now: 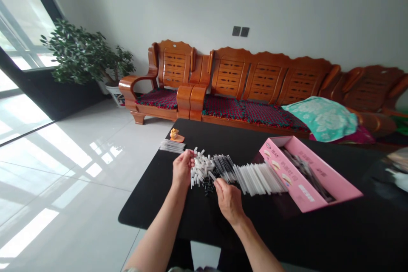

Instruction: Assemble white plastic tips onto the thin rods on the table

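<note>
My left hand [183, 167] is closed in a pinch at the left edge of a pile of short white plastic pieces [201, 166]; what its fingers hold is too small to make out. Between the thumb and fingers of my right hand [230, 199] is a pale plastic tube [212, 175], pointing up and left over the pile. Small black pieces [208, 186] lie just below the white ones. To their right are thin dark rods with shiny tips [225, 167], then a row of long whitish tubes [259, 179]. Several clear sticks [172, 145] lie beyond my left hand.
A pink box [293, 195] with dark slender items inside stands right on the black table [153, 197]. An orange figurine [175, 135] sits near the far left corner. Behind are a wooden bench [236, 72], a turquoise cloth [321, 119] and a potted plant [79, 51].
</note>
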{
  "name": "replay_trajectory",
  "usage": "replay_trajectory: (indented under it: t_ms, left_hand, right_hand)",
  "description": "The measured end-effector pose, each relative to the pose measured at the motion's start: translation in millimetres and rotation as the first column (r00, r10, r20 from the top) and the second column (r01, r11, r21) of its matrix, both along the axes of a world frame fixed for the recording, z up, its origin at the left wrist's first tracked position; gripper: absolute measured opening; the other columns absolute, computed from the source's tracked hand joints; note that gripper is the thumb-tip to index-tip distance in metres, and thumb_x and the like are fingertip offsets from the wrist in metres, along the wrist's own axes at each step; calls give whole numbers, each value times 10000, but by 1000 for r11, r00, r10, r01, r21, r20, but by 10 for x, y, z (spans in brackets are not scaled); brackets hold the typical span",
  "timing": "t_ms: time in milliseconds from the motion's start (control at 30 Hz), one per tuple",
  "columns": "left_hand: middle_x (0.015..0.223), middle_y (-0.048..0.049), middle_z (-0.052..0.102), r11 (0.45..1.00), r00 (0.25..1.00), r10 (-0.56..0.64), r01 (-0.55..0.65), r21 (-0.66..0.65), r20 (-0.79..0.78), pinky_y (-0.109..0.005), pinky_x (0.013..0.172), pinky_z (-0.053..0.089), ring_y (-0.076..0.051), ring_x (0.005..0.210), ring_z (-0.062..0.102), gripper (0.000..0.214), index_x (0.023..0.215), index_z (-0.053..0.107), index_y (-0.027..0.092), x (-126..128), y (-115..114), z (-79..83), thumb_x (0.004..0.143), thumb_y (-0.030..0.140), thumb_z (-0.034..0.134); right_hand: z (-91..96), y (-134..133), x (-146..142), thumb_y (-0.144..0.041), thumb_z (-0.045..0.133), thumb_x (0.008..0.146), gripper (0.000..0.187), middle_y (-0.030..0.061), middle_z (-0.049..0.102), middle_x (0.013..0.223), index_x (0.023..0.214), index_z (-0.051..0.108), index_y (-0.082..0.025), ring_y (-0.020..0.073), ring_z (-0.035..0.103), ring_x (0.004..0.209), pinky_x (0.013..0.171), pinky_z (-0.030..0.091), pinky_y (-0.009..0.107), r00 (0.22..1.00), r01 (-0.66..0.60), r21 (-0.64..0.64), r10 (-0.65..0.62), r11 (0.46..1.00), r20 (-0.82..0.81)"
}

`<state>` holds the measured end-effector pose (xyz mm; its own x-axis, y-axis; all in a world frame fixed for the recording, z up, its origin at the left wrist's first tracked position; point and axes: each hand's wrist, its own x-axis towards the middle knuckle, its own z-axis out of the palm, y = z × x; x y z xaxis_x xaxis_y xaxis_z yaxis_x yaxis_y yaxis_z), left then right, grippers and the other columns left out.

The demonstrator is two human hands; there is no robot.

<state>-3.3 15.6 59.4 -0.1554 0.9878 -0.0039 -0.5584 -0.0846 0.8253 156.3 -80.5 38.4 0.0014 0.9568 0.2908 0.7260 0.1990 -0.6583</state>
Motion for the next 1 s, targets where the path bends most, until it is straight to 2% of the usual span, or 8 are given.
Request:
replay_trajectory:
  t_ms: [67, 167, 333, 433, 500, 700, 800, 1000]
  left_hand:
    - [636, -6, 610, 998, 997, 53, -52, 25, -56, -171, 454, 357, -61, 493, 473, 377, 779, 699, 122, -122, 115, -4, 713, 490, 748]
    - [535, 35, 522, 998, 960, -28, 42, 43, -279, -183, 446, 357, -68, 452, 449, 396, 850, 733, 122, -193, 170, -105, 749, 504, 706]
    - [555, 22, 566, 999, 802, -40, 15, -46, -597, -196, 398, 384, -102, 424, 504, 331, 841, 714, 139, -105, 83, -399, 749, 455, 683]
    - [515, 26, 556, 999, 732, -40, 8, -49, -681, -185, 388, 383, -110, 415, 516, 255, 790, 704, 159, -65, 70, -475, 759, 410, 670]
    - [517, 19, 569, 999, 732, -40, 15, -42, -680, -179, 395, 390, -112, 428, 531, 217, 780, 716, 167, -43, 84, -478, 753, 380, 681]
    - [543, -12, 609, 999, 762, -27, -3, -45, -647, -220, 457, 446, -139, 444, 578, 154, 818, 756, 153, 29, 118, -445, 704, 255, 737]
    - [575, -30, 631, 999, 735, -21, -7, -38, -678, -232, 486, 449, -150, 456, 599, 128, 819, 758, 141, 29, 89, -423, 720, 208, 712]
    - [708, -51, 680, 1000, 610, 6, -10, -1, -792, -241, 566, 474, -151, 544, 643, 171, 884, 751, 139, -92, 63, -534, 794, 179, 610]
  right_hand:
    - [-127, -42, 106, -408, 283, 1008, 453, 40, 626, 612, 842, 644, -192, 154, 582, 578, 582, 316, 246, 990, 71, 6, -71, 997, 124]
    - [-235, -34, 369, -374, 276, 1007, 445, 67, 701, 722, 945, 676, -189, 176, 632, 640, 591, 339, 248, 939, 266, 8, -261, 964, 225]
    - [-115, 130, 1012, -324, 467, 944, 279, 96, 725, 820, 984, 715, -201, 198, 630, 667, 577, 341, 263, 684, 614, 54, -564, 788, 463]
    - [-42, 233, 1372, -309, 507, 926, 255, 107, 716, 810, 931, 734, -195, 207, 630, 670, 586, 352, 276, 551, 706, 89, -623, 703, 555]
    - [-42, 288, 1536, -299, 537, 912, 236, 118, 711, 815, 960, 735, -181, 214, 634, 675, 594, 355, 288, 519, 710, 111, -622, 696, 586]
    - [-100, 286, 1498, -305, 546, 895, 230, 118, 684, 851, 938, 719, -161, 204, 600, 713, 600, 318, 292, 526, 630, 285, -667, 722, 527]
    - [-139, 176, 1275, -312, 471, 919, 279, 94, 681, 812, 890, 710, -170, 174, 564, 665, 574, 273, 285, 607, 594, 338, -683, 730, 407]
    - [-284, -21, 894, -321, 410, 937, 323, 72, 700, 772, 900, 697, -176, 156, 560, 598, 563, 268, 277, 762, 512, 273, -578, 814, 292]
